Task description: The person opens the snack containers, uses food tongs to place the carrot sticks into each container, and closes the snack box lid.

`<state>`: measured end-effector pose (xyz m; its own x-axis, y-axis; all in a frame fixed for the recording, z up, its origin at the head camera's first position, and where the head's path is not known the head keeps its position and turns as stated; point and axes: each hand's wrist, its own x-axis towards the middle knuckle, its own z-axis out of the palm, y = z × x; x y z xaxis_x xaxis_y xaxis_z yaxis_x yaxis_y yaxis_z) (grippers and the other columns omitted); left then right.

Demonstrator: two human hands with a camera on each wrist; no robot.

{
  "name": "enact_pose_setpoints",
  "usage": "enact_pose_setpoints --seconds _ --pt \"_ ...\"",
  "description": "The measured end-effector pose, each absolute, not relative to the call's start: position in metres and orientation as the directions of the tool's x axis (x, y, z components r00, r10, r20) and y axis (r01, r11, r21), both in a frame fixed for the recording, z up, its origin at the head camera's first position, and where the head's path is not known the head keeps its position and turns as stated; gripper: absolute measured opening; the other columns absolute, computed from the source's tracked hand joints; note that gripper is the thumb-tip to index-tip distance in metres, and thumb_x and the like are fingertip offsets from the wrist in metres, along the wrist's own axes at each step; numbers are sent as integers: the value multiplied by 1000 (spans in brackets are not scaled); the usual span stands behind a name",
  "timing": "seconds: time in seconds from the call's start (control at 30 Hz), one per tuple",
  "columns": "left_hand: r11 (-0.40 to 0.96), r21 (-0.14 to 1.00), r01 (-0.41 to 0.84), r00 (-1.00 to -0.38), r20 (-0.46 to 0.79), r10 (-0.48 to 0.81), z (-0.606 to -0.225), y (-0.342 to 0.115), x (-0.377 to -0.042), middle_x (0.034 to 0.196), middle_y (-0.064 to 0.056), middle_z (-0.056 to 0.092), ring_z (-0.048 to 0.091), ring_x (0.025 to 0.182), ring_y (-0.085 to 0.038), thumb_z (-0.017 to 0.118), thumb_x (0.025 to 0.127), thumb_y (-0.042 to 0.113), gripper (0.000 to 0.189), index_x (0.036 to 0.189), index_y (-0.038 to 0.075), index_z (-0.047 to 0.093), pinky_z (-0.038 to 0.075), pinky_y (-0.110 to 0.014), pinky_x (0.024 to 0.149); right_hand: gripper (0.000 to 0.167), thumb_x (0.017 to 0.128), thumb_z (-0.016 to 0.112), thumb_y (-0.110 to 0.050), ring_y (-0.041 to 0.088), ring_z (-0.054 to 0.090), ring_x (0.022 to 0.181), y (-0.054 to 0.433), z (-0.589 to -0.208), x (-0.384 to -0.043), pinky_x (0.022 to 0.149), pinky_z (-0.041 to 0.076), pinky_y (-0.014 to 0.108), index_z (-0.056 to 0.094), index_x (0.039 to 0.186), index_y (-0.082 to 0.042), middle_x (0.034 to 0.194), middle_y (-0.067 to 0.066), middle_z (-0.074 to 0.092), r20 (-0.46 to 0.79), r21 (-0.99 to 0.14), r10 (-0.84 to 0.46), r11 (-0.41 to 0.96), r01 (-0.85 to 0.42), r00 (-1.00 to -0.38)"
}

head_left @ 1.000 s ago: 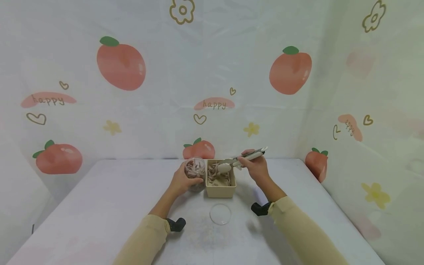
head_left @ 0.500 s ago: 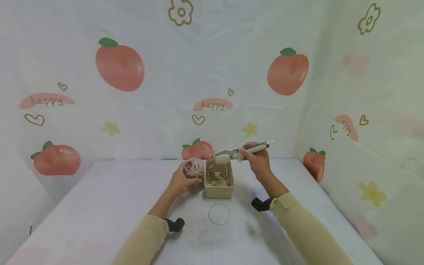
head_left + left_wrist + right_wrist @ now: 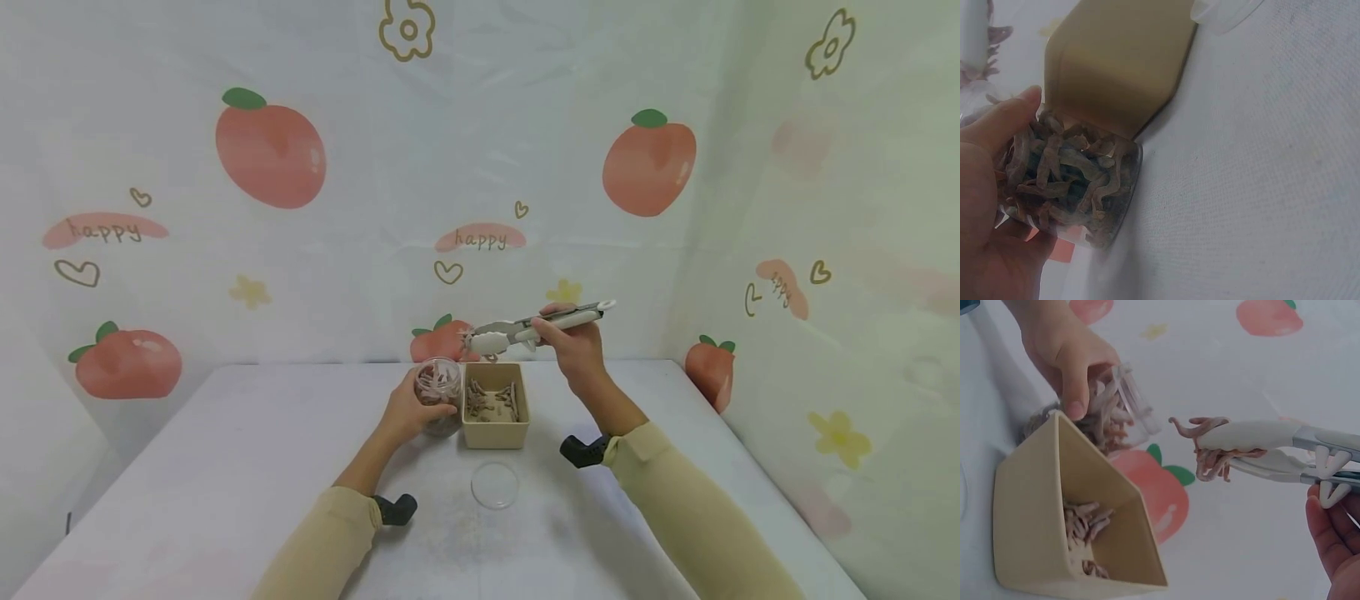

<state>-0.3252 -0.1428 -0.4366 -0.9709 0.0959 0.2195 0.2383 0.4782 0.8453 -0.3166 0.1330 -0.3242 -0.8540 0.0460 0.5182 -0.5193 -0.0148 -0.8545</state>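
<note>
My left hand [image 3: 408, 410] grips a clear jar [image 3: 1072, 181] standing on the table, thumb on its near side and fingers round the far side. Brownish, twisted dried strips fill much of it. My right hand [image 3: 576, 346] holds white-and-grey tongs [image 3: 1254, 437] above the table. Several of the strips [image 3: 1210, 450] are pinched between the tong tips, which hang over the back of a beige rectangular box [image 3: 496, 434]. Inside the box lie more strips [image 3: 1088, 522], with part of its floor showing. The box stands right beside the jar.
A clear round lid [image 3: 495, 485] lies on the white table [image 3: 225, 467] in front of the box. Behind rises a white backdrop [image 3: 360, 275] printed with fruit and hearts; another wall stands at the right.
The tongs have risen out of the box and shifted left toward the jar, carrying strips. Fewer strips lie in the box. My left hand and the jar stay in place.
</note>
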Motion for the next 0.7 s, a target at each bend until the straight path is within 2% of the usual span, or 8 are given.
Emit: enact_pose_setpoints --seconds 0.2,0.4,0.57,0.7 --pt "460 858 230 -973 209 97 -436 -143 -325 139 -12 49 45 127 -30 89 70 31 96 147 10 35 38 -51 103 24 89 70 -5 13 64 77 119 -322 -316 73 55 28 59 107 7 91 7 64 521 -853 6 -34 -521 -853" --pt "478 850 220 -975 199 94 -437 -143 -325 140 -18 47 43 129 -33 88 71 31 98 148 7 32 35 -51 106 26 89 70 -5 15 64 79 105 -324 -315 73 56 33 59 108 9 92 10 64 528 -849 -38 -24 -528 -848" --pt "483 848 220 -975 199 95 -438 -144 -326 144 -19 43 40 133 -35 88 71 34 101 150 7 30 31 -52 108 20 88 70 -4 14 63 72 96 -325 -314 70 55 30 61 105 4 86 7 65 513 -858 -69 -24 -513 -856" --pt "484 846 224 -975 200 102 -438 -144 -326 144 -19 43 40 133 -35 87 72 35 102 150 6 28 31 -52 108 20 88 70 -3 13 61 68 90 -327 -314 68 55 29 61 104 5 81 5 65 499 -866 -93 -24 -499 -861"
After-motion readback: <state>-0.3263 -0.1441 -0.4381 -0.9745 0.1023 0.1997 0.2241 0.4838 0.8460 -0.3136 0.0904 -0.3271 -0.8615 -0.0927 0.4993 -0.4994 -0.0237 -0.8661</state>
